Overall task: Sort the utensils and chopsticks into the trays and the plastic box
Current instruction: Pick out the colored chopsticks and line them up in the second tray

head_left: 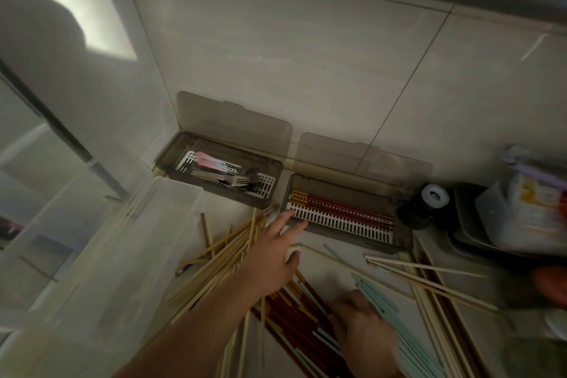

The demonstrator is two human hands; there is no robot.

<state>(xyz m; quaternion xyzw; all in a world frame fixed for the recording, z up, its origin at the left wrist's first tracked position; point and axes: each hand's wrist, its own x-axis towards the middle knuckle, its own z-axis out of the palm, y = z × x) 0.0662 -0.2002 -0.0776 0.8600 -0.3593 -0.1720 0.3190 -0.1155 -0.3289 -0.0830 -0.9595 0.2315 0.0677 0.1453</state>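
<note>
My left hand (273, 250) reaches forward with straight fingers; its fingertips are at the front left corner of the right tray (402, 233), which holds red and yellow chopsticks (337, 209). My right hand (365, 328) is blurred, low in the frame, fingers curled down onto the pile of dark red chopsticks (291, 313) and pale blue chopsticks (395, 325). Several wooden chopsticks (227, 252) lie fanned under my left forearm. The left tray (171, 156) holds forks and spoons (233, 178). A clear plastic box (101, 255) with a few wooden chopsticks stands at left.
Both trays have their lids (233, 123) open against the tiled wall. More wooden chopsticks (429, 282) lie at the right. A dark round jar (426, 205) and a dish with a plastic container (521, 209) stand to the right of the trays.
</note>
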